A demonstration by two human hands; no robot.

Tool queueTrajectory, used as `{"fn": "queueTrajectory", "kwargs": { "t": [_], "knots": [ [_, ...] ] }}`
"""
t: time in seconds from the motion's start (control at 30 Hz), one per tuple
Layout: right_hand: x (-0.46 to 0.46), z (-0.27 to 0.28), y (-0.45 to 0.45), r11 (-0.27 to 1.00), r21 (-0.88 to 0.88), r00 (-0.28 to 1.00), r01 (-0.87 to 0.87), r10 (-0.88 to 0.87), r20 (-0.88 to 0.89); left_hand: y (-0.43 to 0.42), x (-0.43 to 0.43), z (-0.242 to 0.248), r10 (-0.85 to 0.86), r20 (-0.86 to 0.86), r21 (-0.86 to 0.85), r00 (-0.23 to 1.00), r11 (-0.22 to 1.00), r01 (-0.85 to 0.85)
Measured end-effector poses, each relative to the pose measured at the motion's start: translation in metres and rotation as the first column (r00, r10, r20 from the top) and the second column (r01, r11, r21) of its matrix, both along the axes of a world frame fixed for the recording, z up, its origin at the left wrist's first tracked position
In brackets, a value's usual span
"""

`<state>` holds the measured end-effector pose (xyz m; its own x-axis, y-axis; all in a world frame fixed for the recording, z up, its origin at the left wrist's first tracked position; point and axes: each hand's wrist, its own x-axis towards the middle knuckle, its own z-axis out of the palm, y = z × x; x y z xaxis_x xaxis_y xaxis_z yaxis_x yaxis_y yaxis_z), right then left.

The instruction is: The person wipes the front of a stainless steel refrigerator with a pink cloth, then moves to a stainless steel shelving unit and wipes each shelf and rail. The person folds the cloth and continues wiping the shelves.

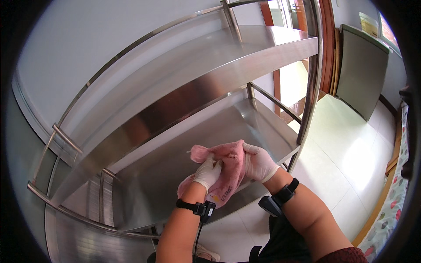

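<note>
A pink plush cloth [230, 171] hangs between my two hands, in front of the lower shelf of a stainless steel rack. Its lower part bears embroidery and writing. My left hand [209, 171], in a thin white glove, pinches the cloth near its middle. At the cloth's right edge, my right hand [261, 162], gloved the same way, grips the fabric; some of its fingers are hidden behind it. Beneath and behind the cloth lies the brushed metal of the lower shelf [158, 167].
The rack's upper shelf [197, 49] spans above my hands, with a tubular rail [131, 49] along its back. A steel post [312, 88] stands at its right end. Farther right are a grey-green cabinet [363, 72] and a patterned cloth [384, 220] along a wooden edge.
</note>
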<state>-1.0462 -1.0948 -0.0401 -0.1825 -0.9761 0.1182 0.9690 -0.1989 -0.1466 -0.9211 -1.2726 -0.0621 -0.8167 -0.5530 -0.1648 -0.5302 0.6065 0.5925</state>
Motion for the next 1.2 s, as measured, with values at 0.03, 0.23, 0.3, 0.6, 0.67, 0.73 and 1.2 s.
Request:
{"fn": "queueTrajectory", "kwargs": {
  "t": [0.03, 0.23, 0.3, 0.6, 0.67, 0.73, 1.2],
  "knots": [
    [-0.003, 0.002, 0.001, 0.999, -0.041, 1.0, -0.005, 0.006, 0.026, -0.001, -0.003, 0.002, -0.029, -0.024, 0.118, 0.999, 0.992, 0.031],
    [-0.01, 0.024, 0.018, 0.956, -0.289, 0.985, 0.052, -0.096, -0.142, 0.005, -0.001, 0.033, 0.089, -0.01, 0.782, 0.996, 0.622, -0.048],
    [-0.008, 0.033, 0.024, 0.958, -0.281, 0.965, 0.059, -0.127, -0.231, 0.006, 0.007, 0.052, 0.005, 0.001, 0.922, 1.0, 0.388, -0.003],
    [0.03, 0.051, 0.043, 0.952, -0.289, 0.931, -0.101, -0.013, -0.366, 0.069, 0.103, 0.062, 0.104, -0.169, 0.982, 0.98, 0.102, 0.158],
    [0.051, 0.057, 0.039, 0.943, -0.286, 0.923, -0.173, 0.054, -0.38, 0.076, 0.127, 0.056, 0.215, -0.124, 0.992, 0.969, 0.059, 0.114],
    [0.069, 0.07, 0.035, 0.949, -0.244, 0.902, -0.199, 0.08, -0.424, 0.073, 0.145, 0.06, 0.352, -0.323, 0.946, 0.879, 0.098, 0.308],
    [0.141, 0.152, 0.038, 0.907, -0.116, -0.218, 0.405, -0.028, -0.976, 0.068, 0.267, 0.126, 0.317, -0.239, 0.934, 0.918, 0.335, 0.127]
  ]
}}
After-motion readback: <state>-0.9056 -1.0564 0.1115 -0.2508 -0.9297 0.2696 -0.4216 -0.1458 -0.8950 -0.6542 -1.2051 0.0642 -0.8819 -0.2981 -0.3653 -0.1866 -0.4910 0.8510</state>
